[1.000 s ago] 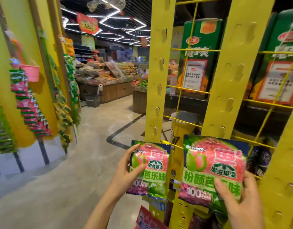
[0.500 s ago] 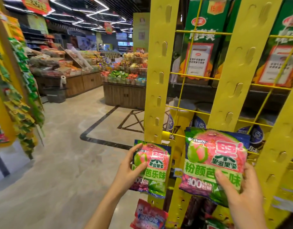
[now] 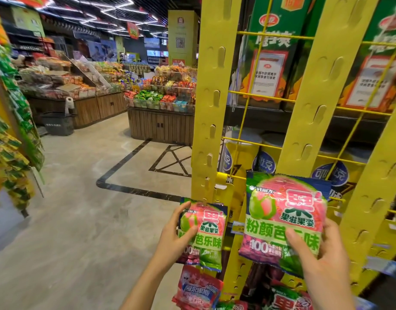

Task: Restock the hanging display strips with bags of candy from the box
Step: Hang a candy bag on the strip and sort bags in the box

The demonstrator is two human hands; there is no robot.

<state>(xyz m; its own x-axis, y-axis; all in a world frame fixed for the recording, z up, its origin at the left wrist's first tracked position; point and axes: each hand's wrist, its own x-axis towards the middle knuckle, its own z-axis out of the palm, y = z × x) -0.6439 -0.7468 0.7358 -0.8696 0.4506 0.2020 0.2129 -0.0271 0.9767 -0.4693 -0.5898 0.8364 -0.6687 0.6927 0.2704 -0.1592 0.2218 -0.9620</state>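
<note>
Both grips are closed on candy. Our left hand (image 3: 173, 239) pinches the left candy bag (image 3: 204, 233) by its left edge, thumb across the printed front and fingers behind; the forearm rises from the near bottom edge. This bag's top sits against the left display strip (image 3: 211, 104), at one of its lower hooks. Our right hand (image 3: 322, 265) holds the right candy bag (image 3: 284, 217) from below, thumb pressed on the front near its lower right corner, in front of the middle display strip (image 3: 324, 92). Both bags are glossy, pink and green, printed with a guava picture and white lettering. Near the bottom, a red bag (image 3: 198, 289) hangs under the left bag.
</note>
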